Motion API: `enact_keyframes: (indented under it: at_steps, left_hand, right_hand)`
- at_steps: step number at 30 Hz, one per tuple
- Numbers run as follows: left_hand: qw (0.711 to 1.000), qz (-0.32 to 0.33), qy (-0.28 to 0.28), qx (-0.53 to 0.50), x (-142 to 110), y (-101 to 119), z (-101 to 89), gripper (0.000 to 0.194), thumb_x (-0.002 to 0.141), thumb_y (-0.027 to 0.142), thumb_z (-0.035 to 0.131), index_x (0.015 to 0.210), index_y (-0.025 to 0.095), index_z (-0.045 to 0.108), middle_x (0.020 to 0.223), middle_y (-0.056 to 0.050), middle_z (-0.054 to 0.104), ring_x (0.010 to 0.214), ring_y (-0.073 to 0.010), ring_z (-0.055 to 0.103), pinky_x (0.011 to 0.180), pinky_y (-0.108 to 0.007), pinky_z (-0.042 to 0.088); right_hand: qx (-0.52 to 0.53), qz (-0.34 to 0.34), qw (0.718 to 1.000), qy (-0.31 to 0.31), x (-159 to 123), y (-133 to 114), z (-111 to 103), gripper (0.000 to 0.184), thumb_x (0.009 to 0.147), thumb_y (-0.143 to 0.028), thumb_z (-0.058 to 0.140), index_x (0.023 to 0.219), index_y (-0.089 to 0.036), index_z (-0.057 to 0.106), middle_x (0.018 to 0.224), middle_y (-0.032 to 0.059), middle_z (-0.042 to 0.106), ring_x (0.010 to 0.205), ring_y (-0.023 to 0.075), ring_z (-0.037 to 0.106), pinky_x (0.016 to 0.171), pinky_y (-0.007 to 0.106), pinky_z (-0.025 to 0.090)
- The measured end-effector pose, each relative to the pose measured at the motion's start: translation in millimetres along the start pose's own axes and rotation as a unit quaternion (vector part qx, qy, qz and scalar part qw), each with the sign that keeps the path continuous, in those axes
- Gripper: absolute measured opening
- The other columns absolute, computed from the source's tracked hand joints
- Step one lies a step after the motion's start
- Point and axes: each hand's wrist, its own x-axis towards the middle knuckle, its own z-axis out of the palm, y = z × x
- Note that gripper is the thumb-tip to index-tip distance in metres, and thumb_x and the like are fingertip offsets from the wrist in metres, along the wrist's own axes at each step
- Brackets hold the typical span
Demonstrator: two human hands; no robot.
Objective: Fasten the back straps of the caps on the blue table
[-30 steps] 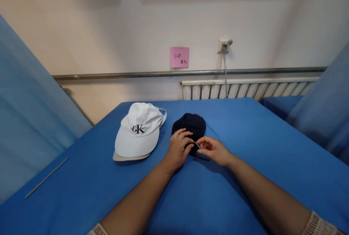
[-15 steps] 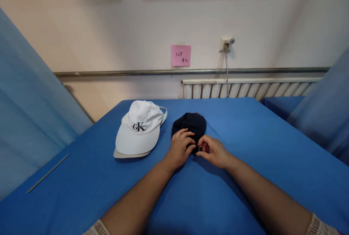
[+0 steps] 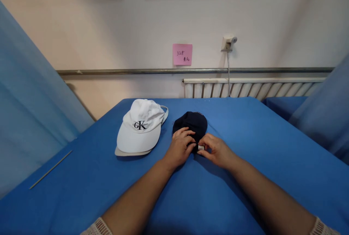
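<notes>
A dark navy cap lies on the blue-covered table with its near edge between my hands. Across its near left side rests my left hand, fingers bent, thumb and fingertips closed on the fabric at that edge. My right hand pinches a small pale piece at the cap's near right edge. Whether this is a buckle or a label I cannot tell. To the left, a white cap with black letters on its front sits on top of another cap, whose beige brim shows underneath.
A thin stick lies at the table's left side. The blue cloth covers the table. Behind it are a white radiator, a metal pipe and a socket with a plug. Blue curtains hang at both sides.
The pale piece in my right fingers has turned and now shows a broader face. Both hands stay at the dark cap. The view has shifted slightly.
</notes>
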Motion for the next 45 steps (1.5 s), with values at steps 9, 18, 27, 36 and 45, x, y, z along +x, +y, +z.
enact_keyframes:
  at_steps: [9,18,27,36,45]
  left_hand:
    - [0.993,-0.014,0.119,-0.020,1,20,-19.9,0.032,0.089,0.017,0.052,0.120,0.018,0.055,0.119,-0.010,0.061,0.113,-0.0216,0.055,0.099,-0.039,0.045]
    - [0.982,-0.023,-0.188,-0.010,-2,14,6.2,0.020,0.086,0.020,0.055,0.101,0.022,0.068,0.098,-0.005,0.070,0.089,-0.0210,0.064,0.077,-0.030,0.048]
    - [0.980,-0.062,-0.177,-0.071,-2,17,-1.6,0.016,0.086,0.027,0.056,0.092,0.020,0.069,0.087,-0.005,0.066,0.078,-0.0178,0.060,0.071,-0.028,0.044]
    - [0.868,-0.291,-0.086,-0.394,7,0,5.6,0.028,0.075,0.041,0.067,0.082,0.014,0.065,0.064,0.002,0.054,0.054,-0.0080,0.044,0.052,-0.021,0.034]
    - [0.828,-0.322,-0.116,-0.445,5,2,3.0,0.031,0.072,0.043,0.069,0.081,0.014,0.061,0.069,0.001,0.057,0.051,-0.0062,0.043,0.047,-0.020,0.031]
  right_hand:
    - [-0.034,0.040,0.998,0.038,3,19,-6,0.010,0.084,-0.017,0.061,0.093,-0.022,0.059,0.089,0.0019,0.056,0.075,0.0146,0.055,0.068,0.029,0.046]
    - [-0.007,0.052,0.998,0.028,2,25,-5,0.013,0.082,-0.016,0.061,0.094,-0.023,0.061,0.088,0.0021,0.056,0.076,0.0151,0.055,0.069,0.030,0.046]
    - [0.024,0.043,0.998,0.032,3,31,-8,0.011,0.081,-0.014,0.061,0.090,-0.021,0.061,0.086,0.0013,0.057,0.076,0.0142,0.055,0.068,0.028,0.045]
    - [0.104,0.069,0.991,0.048,3,29,-7,0.011,0.078,-0.022,0.067,0.087,-0.021,0.061,0.084,0.0002,0.056,0.072,0.0131,0.054,0.067,0.028,0.046]
    - [0.129,0.067,0.986,0.080,4,21,-4,0.011,0.078,-0.027,0.067,0.085,-0.021,0.061,0.081,0.0005,0.058,0.071,0.0138,0.055,0.067,0.029,0.047]
